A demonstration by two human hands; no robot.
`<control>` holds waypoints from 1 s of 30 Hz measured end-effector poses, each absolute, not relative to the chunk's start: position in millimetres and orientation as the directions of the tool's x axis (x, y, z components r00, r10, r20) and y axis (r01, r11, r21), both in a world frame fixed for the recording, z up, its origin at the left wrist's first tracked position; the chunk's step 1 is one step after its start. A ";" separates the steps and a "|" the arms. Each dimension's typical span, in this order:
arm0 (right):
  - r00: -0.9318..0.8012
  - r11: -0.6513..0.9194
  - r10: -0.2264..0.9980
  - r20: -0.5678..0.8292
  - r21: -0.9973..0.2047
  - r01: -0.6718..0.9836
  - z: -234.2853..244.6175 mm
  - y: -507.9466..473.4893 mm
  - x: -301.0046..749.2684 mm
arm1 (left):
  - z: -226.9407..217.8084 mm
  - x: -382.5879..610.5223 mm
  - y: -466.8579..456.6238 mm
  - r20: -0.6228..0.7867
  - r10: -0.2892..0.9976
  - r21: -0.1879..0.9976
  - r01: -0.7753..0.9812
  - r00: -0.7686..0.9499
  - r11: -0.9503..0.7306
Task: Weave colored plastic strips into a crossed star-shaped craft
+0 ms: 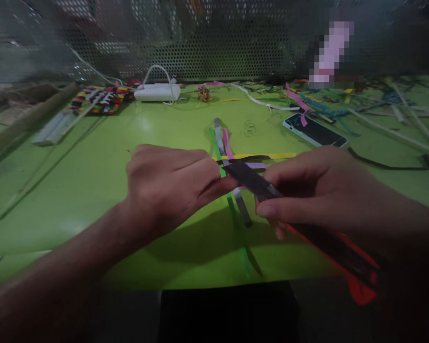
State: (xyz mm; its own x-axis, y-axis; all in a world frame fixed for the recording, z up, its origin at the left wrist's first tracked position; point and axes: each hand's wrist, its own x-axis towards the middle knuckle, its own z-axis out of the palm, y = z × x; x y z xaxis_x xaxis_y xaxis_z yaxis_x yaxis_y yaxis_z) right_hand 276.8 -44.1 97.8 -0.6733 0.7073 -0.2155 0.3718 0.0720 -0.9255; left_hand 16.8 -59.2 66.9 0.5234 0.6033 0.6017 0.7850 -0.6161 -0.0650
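My left hand (168, 183) is closed in a pinch on a crossing of thin coloured strips (224, 143) held just above the green table (93, 166): green, grey and pink strips run away from me, yellow and black ones run across. My right hand (318, 188) is closed round a long black and red strip (339, 252) whose dark end (248, 178) reaches into the crossing, meeting my left fingertips. The strip's red tail trails back past my right wrist.
A phone (313, 131) lies face up at the right. A white box with a cable (157, 91) and a woven multicoloured mat (98, 99) sit at the back left. Loose strips (379, 107) litter the back right. A small wire spring (249, 126) stands mid-table. Perforated metal mesh (214, 43) closes the back.
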 end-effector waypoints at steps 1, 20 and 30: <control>-0.675 0.060 0.704 -0.220 -0.929 0.366 97.5 -44.1 277.0 | 65.2 17.5 -60.1 0.605 0.617 -0.058 0.800 0.504 -0.597; -0.700 0.049 0.678 -0.225 -0.936 0.348 97.5 -42.1 275.2 | 62.8 16.9 -59.2 0.641 0.570 -0.001 0.744 0.513 -0.668; -0.669 0.044 0.705 -0.236 -0.927 0.373 98.5 -43.9 275.3 | 66.7 12.5 -54.4 0.631 0.543 -0.066 0.737 0.553 -0.673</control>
